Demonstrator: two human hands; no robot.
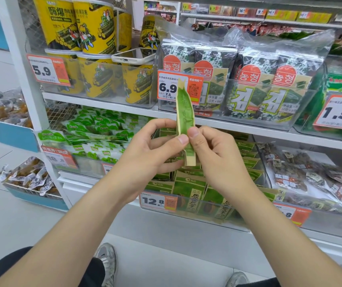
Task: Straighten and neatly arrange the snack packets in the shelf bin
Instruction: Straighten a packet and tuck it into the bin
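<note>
Lighting: bright, even; your shadows faint. Glare: you see sheen on the clear plastic bags (280, 44). Edges: wide-angle bowing, shelf upright (14, 48) curves. Slight softness throughout.

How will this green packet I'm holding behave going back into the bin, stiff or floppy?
Probably fairly stiff: the green packet stands upright above the left hand and right hand without drooping. Likely light, since it looks thin edge-on. With so narrow a base, it may tip in the bin.
</note>
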